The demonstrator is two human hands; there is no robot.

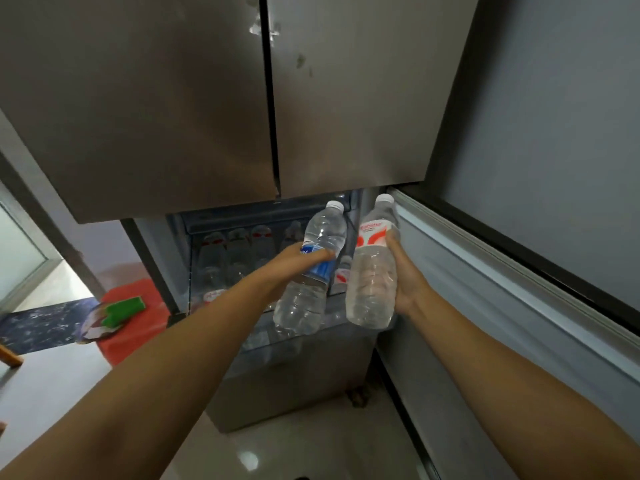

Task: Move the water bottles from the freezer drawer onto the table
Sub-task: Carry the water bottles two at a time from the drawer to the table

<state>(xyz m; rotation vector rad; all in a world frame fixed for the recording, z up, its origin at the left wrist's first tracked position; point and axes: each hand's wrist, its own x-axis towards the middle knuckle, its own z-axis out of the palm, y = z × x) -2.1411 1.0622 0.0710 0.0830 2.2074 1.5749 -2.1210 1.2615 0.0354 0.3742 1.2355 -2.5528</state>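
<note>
Two bare forearms reach in from the bottom corners of the frame toward its middle. The left hand [294, 263] is wrapped around the blue-labelled bottle [313, 268], fingers curled over the label, with the thumb lying across the front. That bottle tilts with its white cap toward the upper right and its clear base toward the lower left. Just beside it, to the right, the right hand [403, 275] grips the red-labelled bottle [374, 265] from its right side, thumb pressed at the label's edge (the other fingers are hidden behind the bottle). This bottle stands nearly upright, its cap toward the top of the frame. The two bottles are close together but whether they touch cannot be told.

Both are held in the air over the open freezer drawer [294, 372], which fills the lower centre. Inside the drawer, behind the hands, several more bottles in the drawer [239, 261] stand in rows, blurred, some showing red labels.

Above, the closed grey fridge doors [207, 98] take up the top of the frame, split by a dark vertical seam. At the left edge lies a red mat [138, 327] on the pale floor, with a green object [123, 310] on it.
</note>
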